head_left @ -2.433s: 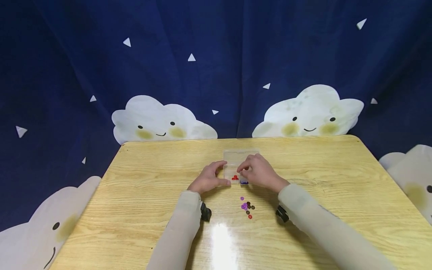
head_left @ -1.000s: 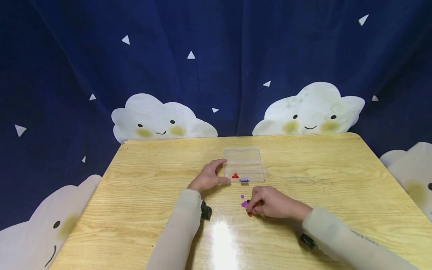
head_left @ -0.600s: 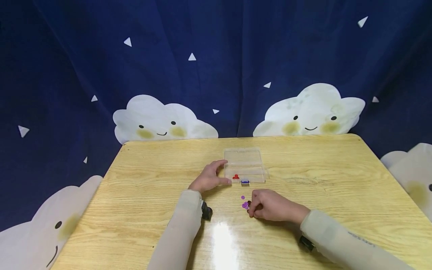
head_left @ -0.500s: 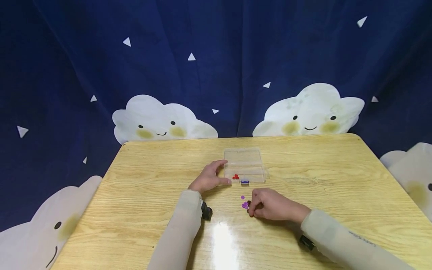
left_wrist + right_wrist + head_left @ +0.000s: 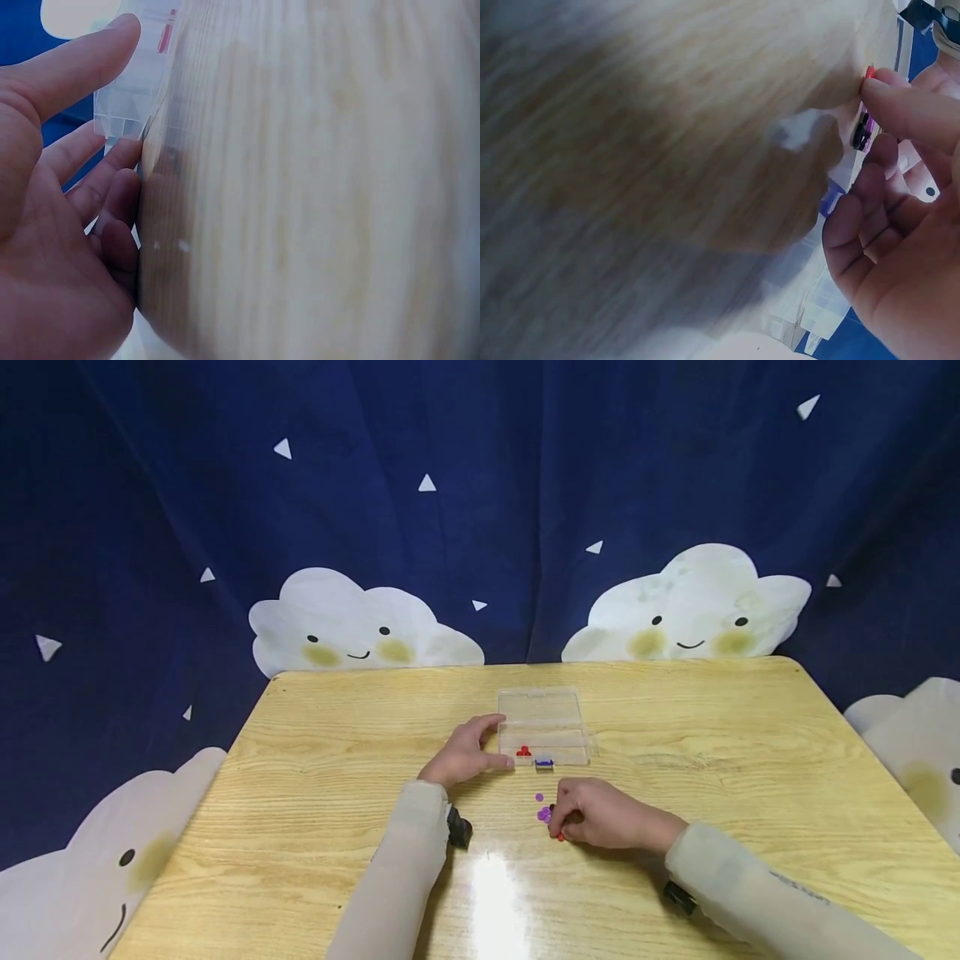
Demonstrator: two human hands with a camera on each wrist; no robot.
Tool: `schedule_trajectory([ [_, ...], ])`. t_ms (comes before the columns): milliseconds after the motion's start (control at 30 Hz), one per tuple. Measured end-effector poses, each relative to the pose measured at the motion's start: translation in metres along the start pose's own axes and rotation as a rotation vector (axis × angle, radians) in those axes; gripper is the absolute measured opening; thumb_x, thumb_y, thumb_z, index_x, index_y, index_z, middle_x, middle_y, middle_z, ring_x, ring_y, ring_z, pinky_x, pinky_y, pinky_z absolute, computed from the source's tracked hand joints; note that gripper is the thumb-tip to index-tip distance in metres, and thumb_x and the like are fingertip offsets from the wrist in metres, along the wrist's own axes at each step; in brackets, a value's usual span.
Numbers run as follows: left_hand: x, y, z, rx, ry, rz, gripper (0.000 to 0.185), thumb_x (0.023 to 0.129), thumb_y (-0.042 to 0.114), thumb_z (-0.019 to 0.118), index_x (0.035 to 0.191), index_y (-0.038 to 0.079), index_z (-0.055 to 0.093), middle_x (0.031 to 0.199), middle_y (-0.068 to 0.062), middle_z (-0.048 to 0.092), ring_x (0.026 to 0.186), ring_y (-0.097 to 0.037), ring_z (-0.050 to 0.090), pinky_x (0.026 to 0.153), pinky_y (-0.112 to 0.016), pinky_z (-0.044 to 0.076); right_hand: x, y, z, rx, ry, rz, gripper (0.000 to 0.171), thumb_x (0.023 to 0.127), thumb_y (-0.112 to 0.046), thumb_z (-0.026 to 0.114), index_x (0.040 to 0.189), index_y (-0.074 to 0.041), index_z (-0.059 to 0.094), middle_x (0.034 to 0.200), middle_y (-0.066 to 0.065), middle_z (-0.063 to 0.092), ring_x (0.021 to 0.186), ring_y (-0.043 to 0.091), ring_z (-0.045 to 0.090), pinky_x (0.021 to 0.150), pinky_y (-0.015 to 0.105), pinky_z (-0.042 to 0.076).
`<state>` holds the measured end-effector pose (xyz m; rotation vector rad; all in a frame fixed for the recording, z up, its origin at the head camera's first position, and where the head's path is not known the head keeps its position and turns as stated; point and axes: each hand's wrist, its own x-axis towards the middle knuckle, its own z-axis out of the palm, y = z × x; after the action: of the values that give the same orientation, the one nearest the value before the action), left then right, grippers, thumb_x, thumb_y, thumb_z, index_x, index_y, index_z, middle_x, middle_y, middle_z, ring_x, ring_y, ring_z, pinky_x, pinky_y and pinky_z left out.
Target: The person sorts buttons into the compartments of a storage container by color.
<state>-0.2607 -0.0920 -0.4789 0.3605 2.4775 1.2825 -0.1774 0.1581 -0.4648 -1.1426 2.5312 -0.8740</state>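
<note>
Fingertips of right hand curling down onto small red button at near edge of button cluster; whether already pinching it, cannot tell. Cluster lying just left of knuckles. Farther back, left hand resting, thumb and forefinger bracing left side of clear box, long axis running crosswise. Right hand nearer to buttons.
</note>
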Motion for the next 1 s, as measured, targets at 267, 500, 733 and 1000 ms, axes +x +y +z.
schedule_trajectory([
  [267,-0.001,0.0022,-0.0017,-0.002,-0.001,0.011,0.08,0.082,0.025,0.081,0.151,0.019,0.042,0.153,-0.011,0.044,0.136,-0.03,0.045,0.114,-0.047,0.039,0.0018,0.0,-0.0007,-0.009,0.002,0.015,0.025,0.079,0.003,0.071,0.084,-0.019,0.08,0.081,-0.007,0.06,0.073,-0.002,0.048,0.067,0.017,0.045],
  [500,-0.0026,0.0012,-0.0013,-0.026,0.003,0.009,0.08,0.081,0.024,0.082,0.151,0.02,0.042,0.155,-0.01,0.042,0.14,-0.03,0.043,0.115,-0.047,0.037,0.0017,0.0014,-0.0002,-0.049,0.016,0.022,0.025,0.08,0.0,0.073,0.076,-0.024,0.076,0.08,-0.009,0.06,0.075,0.0,0.049,0.071,0.019,0.043],
  [733,-0.0016,0.0006,0.0,-0.001,0.008,0.01,0.08,0.081,0.026,0.082,0.151,0.02,0.042,0.155,-0.011,0.043,0.14,-0.03,0.043,0.115,-0.047,0.037,-0.0003,0.0002,0.0003,-0.078,0.04,0.016,0.024,0.079,-0.002,0.076,0.073,-0.026,0.075,0.077,-0.012,0.06,0.075,0.0,0.046,0.071,0.02,0.042],
  [1000,-0.001,0.0012,0.0003,0.008,0.004,-0.002,0.079,0.083,0.026,0.081,0.152,0.021,0.041,0.156,-0.009,0.042,0.142,-0.03,0.042,0.116,-0.046,0.037,-0.0024,0.0037,0.0021,-0.111,0.056,0.011,0.025,0.077,-0.003,0.074,0.074,-0.028,0.076,0.078,-0.014,0.06,0.077,0.001,0.045,0.071,0.02,0.041],
])
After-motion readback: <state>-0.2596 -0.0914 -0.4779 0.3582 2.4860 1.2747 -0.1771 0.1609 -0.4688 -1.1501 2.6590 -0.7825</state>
